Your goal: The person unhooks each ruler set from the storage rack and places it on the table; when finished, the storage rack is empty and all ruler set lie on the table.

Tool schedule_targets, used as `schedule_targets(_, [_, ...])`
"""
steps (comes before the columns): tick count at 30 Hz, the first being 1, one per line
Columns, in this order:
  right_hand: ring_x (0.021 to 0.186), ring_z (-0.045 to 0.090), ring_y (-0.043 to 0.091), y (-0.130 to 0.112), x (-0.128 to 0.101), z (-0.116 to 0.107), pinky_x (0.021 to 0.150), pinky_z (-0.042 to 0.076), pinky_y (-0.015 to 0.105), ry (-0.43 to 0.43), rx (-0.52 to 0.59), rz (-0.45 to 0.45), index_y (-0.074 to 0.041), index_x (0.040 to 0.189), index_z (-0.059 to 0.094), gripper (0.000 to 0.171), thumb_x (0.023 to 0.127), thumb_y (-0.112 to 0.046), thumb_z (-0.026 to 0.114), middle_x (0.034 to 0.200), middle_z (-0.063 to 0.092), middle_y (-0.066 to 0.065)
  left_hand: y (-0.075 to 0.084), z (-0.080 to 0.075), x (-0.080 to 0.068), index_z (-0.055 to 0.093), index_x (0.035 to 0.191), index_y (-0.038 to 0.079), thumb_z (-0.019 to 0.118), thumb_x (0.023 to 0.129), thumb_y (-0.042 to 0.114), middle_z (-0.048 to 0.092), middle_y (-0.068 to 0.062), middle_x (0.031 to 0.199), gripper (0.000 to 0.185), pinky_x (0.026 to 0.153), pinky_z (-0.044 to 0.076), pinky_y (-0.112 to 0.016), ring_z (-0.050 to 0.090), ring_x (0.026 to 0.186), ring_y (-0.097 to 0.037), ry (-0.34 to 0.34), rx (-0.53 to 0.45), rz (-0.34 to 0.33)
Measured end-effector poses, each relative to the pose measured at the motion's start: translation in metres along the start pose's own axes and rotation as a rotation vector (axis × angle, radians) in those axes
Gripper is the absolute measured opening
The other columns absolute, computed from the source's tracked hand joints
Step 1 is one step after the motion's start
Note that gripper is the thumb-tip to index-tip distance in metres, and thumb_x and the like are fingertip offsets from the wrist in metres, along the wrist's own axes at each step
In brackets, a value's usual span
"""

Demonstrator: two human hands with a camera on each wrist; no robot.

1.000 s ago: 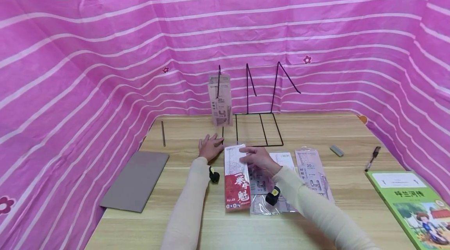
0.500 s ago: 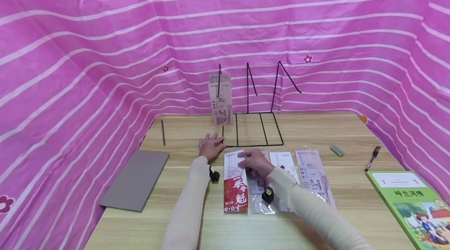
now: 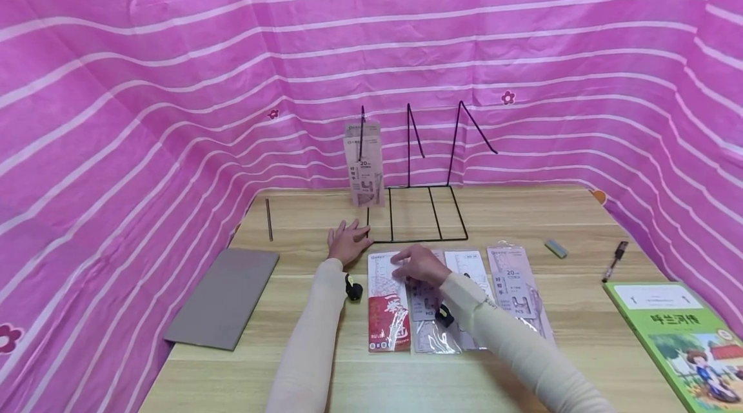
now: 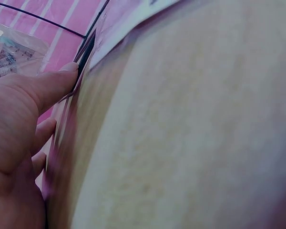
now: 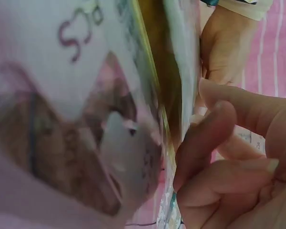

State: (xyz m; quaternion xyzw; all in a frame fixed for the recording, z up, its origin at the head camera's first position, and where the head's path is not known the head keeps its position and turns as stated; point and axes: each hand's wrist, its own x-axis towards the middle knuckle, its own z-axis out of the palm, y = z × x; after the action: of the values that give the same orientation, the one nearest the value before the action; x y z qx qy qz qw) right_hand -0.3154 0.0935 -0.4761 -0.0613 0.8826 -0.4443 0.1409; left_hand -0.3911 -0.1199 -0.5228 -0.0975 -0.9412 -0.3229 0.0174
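Observation:
My left hand [image 3: 348, 242] lies flat on the wooden table [image 3: 302, 361], fingers spread, beside the front left corner of a black wire book stand [image 3: 418, 214]. In the left wrist view its thumb [image 4: 33, 95] presses the table next to the stand's wire. My right hand [image 3: 415, 264] has curled fingers [image 5: 214, 157] pinching the top edge of a red and white ruler pack [image 3: 387, 319], which lies lengthwise on the table. A clear pink pack marked PCS [image 3: 428, 310] [image 5: 76, 57] lies right beside it. Another pink pack [image 3: 364, 164] stands upright in the stand's left slot.
Two more flat packs [image 3: 469, 268] [image 3: 516, 284] lie to the right. A grey board [image 3: 223, 297] and a thin rod [image 3: 269, 219] are on the left. A grey eraser [image 3: 556, 248], a pen [image 3: 615, 261] and a green book [image 3: 679, 335] are on the right. Pink striped cloth surrounds the table.
My right hand has shifted a little left with the red ruler pack, which now lies lower and flatter. The left hand has stayed put.

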Motion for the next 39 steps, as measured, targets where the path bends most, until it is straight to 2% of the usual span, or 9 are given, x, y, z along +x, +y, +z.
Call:
schedule_targets(3, [0.05, 0.053, 0.007, 0.001, 0.002, -0.007, 0.053, 0.048, 0.022, -0.007, 0.034, 0.008, -0.004, 0.123, 0.071, 0.04, 0.084, -0.01, 0.078, 0.067, 0.067, 0.011, 0.0, 0.0, 0.0, 0.063, 0.138, 0.016, 0.064, 0.098, 0.035, 0.04, -0.013, 0.159, 0.044, 0.121, 0.0, -0.063, 0.019, 0.152, -0.043, 0.001, -0.004, 0.001])
schedule_targets(9, [0.074, 0.067, 0.025, 0.016, 0.011, -0.042, 0.066, 0.058, 0.034, 0.083, 0.141, 0.038, -0.002, 0.132, 0.064, 0.043, 0.093, -0.019, 0.072, 0.101, 0.072, 0.02, 0.001, 0.0, 0.0, 0.063, 0.138, 0.015, 0.065, 0.097, 0.034, 0.04, -0.013, 0.159, 0.044, 0.121, 0.0, -0.063, 0.019, 0.152, -0.043, 0.002, 0.001, 0.001])
schedule_targets(14, [0.099, 0.067, 0.037, 0.049, 0.02, -0.092, 0.083, 0.06, 0.042, 0.194, 0.17, 0.025, 0.0, 0.138, 0.057, 0.048, 0.096, -0.022, 0.068, 0.115, 0.063, 0.026, 0.0, 0.0, 0.001, 0.062, 0.139, 0.016, 0.064, 0.098, 0.035, 0.039, -0.012, 0.16, 0.045, 0.122, -0.001, -0.062, 0.017, 0.153, -0.042, -0.007, 0.002, -0.003])
schedule_targets(20, [0.064, 0.059, 0.013, 0.092, 0.028, -0.135, 0.054, 0.049, 0.023, 0.234, 0.015, 0.003, 0.005, 0.139, 0.054, 0.052, 0.095, -0.019, 0.07, 0.083, 0.069, 0.015, -0.003, 0.002, 0.004, 0.062, 0.138, 0.017, 0.065, 0.097, 0.037, 0.038, -0.011, 0.16, 0.046, 0.122, -0.001, -0.062, 0.017, 0.153, -0.042, -0.004, 0.003, -0.004])
schedule_targets(22, [0.055, 0.05, 0.006, 0.103, 0.028, -0.141, 0.048, 0.042, 0.02, 0.197, 0.023, -0.008, 0.006, 0.139, 0.054, 0.055, 0.093, -0.017, 0.072, 0.075, 0.069, 0.012, -0.005, 0.003, 0.004, 0.062, 0.138, 0.017, 0.065, 0.096, 0.038, 0.038, -0.011, 0.16, 0.047, 0.122, -0.002, -0.062, 0.017, 0.153, -0.042, -0.004, 0.0, -0.007])
schedule_targets(25, [0.061, 0.058, 0.001, 0.115, 0.025, -0.143, 0.054, 0.046, 0.016, 0.143, 0.076, -0.042, 0.004, 0.138, 0.056, 0.057, 0.089, -0.016, 0.077, 0.092, 0.076, 0.018, -0.005, 0.005, 0.004, 0.062, 0.138, 0.018, 0.065, 0.096, 0.038, 0.037, -0.01, 0.161, 0.047, 0.122, -0.003, -0.061, 0.015, 0.153, -0.041, -0.011, -0.011, -0.013])
schedule_targets(27, [0.078, 0.071, 0.012, 0.119, 0.023, -0.141, 0.068, 0.054, 0.017, 0.117, 0.12, -0.058, 0.004, 0.138, 0.056, 0.058, 0.087, -0.014, 0.078, 0.113, 0.071, 0.025, -0.004, 0.005, 0.003, 0.062, 0.139, 0.019, 0.064, 0.097, 0.039, 0.037, -0.01, 0.161, 0.047, 0.122, -0.004, -0.061, 0.015, 0.153, -0.041, -0.018, -0.014, -0.017])
schedule_targets(30, [0.107, 0.07, 0.03, 0.12, 0.02, -0.138, 0.085, 0.056, 0.023, 0.109, 0.134, -0.064, 0.004, 0.139, 0.054, 0.058, 0.088, -0.011, 0.077, 0.128, 0.059, 0.03, -0.002, 0.005, 0.002, 0.061, 0.14, 0.019, 0.064, 0.097, 0.039, 0.036, -0.01, 0.161, 0.047, 0.122, -0.003, -0.061, 0.014, 0.154, -0.041, -0.028, -0.019, -0.021])
schedule_targets(39, [0.115, 0.064, 0.041, 0.12, 0.027, -0.133, 0.096, 0.052, 0.04, 0.164, 0.011, -0.054, 0.003, 0.138, 0.056, 0.055, 0.089, -0.013, 0.077, 0.129, 0.058, 0.032, -0.003, 0.0, 0.002, 0.058, 0.143, 0.018, 0.061, 0.099, 0.038, 0.037, -0.011, 0.16, 0.048, 0.122, -0.002, -0.061, 0.016, 0.153, -0.041, -0.028, -0.026, -0.015])
